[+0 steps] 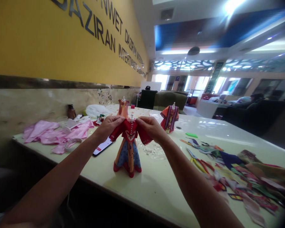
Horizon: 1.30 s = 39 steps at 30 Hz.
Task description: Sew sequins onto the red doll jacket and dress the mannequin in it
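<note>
- The left hand (108,128) and the right hand (150,127) were each clenched in a pinch, thumb and fingers closed on one wide red sleeve (146,137) or its twin at the shoulders of a miniature red, blue and orange cloth gown (129,148).
- The gown stood upright, its long axis vertical, with its flared hem on a pale glossy table (144,186), directly below and between the hands; neither hand was clearly nearer.
- Both bare forearms reached in from the lower corners, angled inward, with the wrists raised.
- Left of the gown lay a black smartphone (102,147), a clear plastic ring (72,144) and crumpled pink fabric (57,133).
- To the right lay yellow-and-red-handled scissors (199,165), a heap of multicoloured fabric scraps (247,180) and a flat green strip (191,135).
- Farther back stood an orange miniature dress on a small form (123,107), a striped orange-and-purple miniature robe (169,118) and a white plastic bag (96,110).
- Beyond rose a yellow wall with dark metal lettering (85,25), and olive armchairs (172,99) stood across the room.
</note>
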Available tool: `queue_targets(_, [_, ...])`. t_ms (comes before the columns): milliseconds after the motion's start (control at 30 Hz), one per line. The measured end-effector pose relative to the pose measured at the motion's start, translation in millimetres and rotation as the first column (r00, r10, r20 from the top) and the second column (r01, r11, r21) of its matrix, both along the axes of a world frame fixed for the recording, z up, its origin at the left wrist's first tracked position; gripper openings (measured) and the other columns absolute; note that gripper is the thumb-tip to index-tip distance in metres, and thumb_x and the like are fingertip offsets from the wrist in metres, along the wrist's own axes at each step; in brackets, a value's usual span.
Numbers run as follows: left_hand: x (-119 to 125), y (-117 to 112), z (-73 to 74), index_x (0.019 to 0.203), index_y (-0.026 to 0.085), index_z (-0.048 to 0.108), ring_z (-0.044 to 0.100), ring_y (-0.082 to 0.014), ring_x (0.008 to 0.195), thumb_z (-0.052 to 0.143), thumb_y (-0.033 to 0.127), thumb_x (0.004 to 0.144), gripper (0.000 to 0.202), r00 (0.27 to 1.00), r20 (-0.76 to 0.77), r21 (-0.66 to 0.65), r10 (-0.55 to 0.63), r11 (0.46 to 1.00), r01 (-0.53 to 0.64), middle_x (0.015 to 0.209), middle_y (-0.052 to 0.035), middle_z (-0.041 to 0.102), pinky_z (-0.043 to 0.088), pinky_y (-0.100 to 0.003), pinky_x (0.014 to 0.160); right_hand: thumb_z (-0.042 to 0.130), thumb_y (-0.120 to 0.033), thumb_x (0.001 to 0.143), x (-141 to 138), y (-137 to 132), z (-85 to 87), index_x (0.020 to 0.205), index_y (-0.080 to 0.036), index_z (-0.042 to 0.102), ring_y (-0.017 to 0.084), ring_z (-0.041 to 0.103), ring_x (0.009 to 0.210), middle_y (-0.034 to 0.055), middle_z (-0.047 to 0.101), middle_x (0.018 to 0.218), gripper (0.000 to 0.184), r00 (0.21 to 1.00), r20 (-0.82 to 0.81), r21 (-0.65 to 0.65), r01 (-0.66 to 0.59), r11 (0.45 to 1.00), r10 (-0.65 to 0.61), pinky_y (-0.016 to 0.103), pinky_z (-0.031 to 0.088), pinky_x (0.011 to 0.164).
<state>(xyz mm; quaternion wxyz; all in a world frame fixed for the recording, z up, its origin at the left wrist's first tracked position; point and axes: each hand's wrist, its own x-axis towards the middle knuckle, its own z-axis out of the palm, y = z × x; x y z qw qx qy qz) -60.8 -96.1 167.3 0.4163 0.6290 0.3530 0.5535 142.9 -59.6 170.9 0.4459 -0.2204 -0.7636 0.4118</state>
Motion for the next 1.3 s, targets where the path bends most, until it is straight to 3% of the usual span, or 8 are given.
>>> queue_targets(100, [-2, -3, -6.5, 0.085, 0.012, 0.068, 0.048, -0.0063, 0.039, 0.067, 0.053, 0.080, 0.041, 0.998, -0.061, 0.006, -0.017, 1.000, 0.017, 0.060, -0.0011, 0.063, 0.036, -0.017, 0.035, 0.058, -0.055, 0.084, 1, -4, 0.1, 0.071, -0.015, 0.061, 0.008, 0.042, 0.056, -0.0025, 0.053, 0.061, 0.043, 1.000, 0.013, 0.017, 0.013, 1.000, -0.013, 0.022, 0.031, 0.051])
queue_targets(200, [-2, -7, -8.6, 0.098, 0.014, 0.066, 0.038, -0.0044, 0.030, 0.072, 0.049, 0.077, 0.041, 0.987, -0.161, -0.004, -0.006, 1.000, 0.005, 0.051, 0.0051, 0.054, 0.028, -0.016, 0.028, 0.057, -0.056, 0.085, 2, -6, -0.9, 0.072, -0.014, 0.062, 0.008, 0.043, 0.055, -0.0022, 0.054, 0.061, 0.044, 1.000, 0.024, 0.011, 0.017, 1.000, -0.017, 0.022, 0.031, 0.049])
queue_targets(367, [3, -13, -6.6, 0.102, 0.015, 0.064, 0.040, -0.0048, 0.029, 0.077, 0.041, 0.074, 0.041, 0.981, -0.194, -0.031, 0.029, 0.999, -0.036, 0.048, 0.0071, 0.052, 0.025, -0.014, 0.027, 0.071, -0.048, 0.076, 4, -6, -9.6, 0.084, -0.016, 0.069, 0.011, 0.056, 0.063, 0.0003, 0.066, 0.075, 0.033, 0.996, -0.033, -0.124, -0.087, 0.989, 0.084, 0.023, 0.044, 0.058])
queue_targets(567, [5, -14, -14.8, 0.101, 0.015, 0.064, 0.060, -0.0085, 0.052, 0.083, 0.032, 0.067, 0.043, 0.996, -0.078, -0.140, -0.039, 0.990, 0.027, 0.074, -0.0002, 0.066, 0.046, -0.016, 0.044, 0.074, -0.042, 0.075, 7, 0, -23.7, 0.090, -0.018, 0.071, 0.011, 0.062, 0.068, 0.0012, 0.070, 0.080, 0.029, 0.984, -0.108, -0.217, -0.159, 0.963, 0.139, 0.025, 0.050, 0.064])
queue_targets(700, [1, -13, -21.8, 0.108, 0.017, 0.062, 0.064, -0.0117, 0.066, 0.082, 0.031, 0.069, 0.046, 0.997, -0.074, -0.095, -0.033, 0.995, 0.026, 0.089, -0.0027, 0.068, 0.050, -0.017, 0.052, 0.074, -0.035, 0.073, 10, -4, -25.7, 0.096, -0.019, 0.067, 0.013, 0.064, 0.072, 0.0015, 0.070, 0.088, 0.029, 0.985, -0.108, -0.211, -0.156, 0.965, 0.135, 0.025, 0.052, 0.064])
queue_targets(800, [-5, -15, -24.5, 0.118, 0.020, 0.057, 0.066, -0.0153, 0.078, 0.080, 0.029, 0.071, 0.053, 0.997, -0.071, -0.051, -0.023, 0.998, 0.020, 0.102, -0.0048, 0.068, 0.051, -0.019, 0.058, 0.068, -0.024, 0.073, 16, -9, -24.9, 0.106, -0.023, 0.059, 0.012, 0.063, 0.063, -0.0006, 0.069, 0.087, 0.034, 0.989, -0.087, -0.215, -0.132, 0.968, 0.116, 0.025, 0.053, 0.055])
queue_targets(967, [-16, -18, -29.8, 0.120, 0.022, 0.054, 0.066, -0.0160, 0.082, 0.076, 0.025, 0.074, 0.052, 0.998, -0.063, -0.024, -0.030, 0.999, 0.029, 0.103, -0.0042, 0.069, 0.051, -0.021, 0.063, 0.053, -0.010, 0.063, 26, -4, -28.2, 0.104, -0.023, 0.050, 0.013, 0.062, 0.058, -0.0033, 0.067, 0.077, 0.043, 0.994, -0.059, -0.210, -0.102, 0.972, 0.092, 0.025, 0.051, 0.052])
queue_targets(1300, [-33, -21, -53.6, 0.117, 0.021, 0.056, 0.067, -0.0215, 0.094, 0.072, 0.022, 0.074, 0.047, 0.999, 0.039, 0.005, 0.038, 0.999, -0.038, 0.110, -0.0068, 0.069, 0.054, -0.036, 0.084, 0.050, -0.010, 0.059, 32, 7, -40.8, 0.097, -0.021, 0.051, 0.014, 0.061, 0.056, -0.0023, 0.069, 0.075, 0.040, 0.993, -0.118, -0.263, -0.054, 0.963, 0.024, 0.028, 0.046, 0.056])
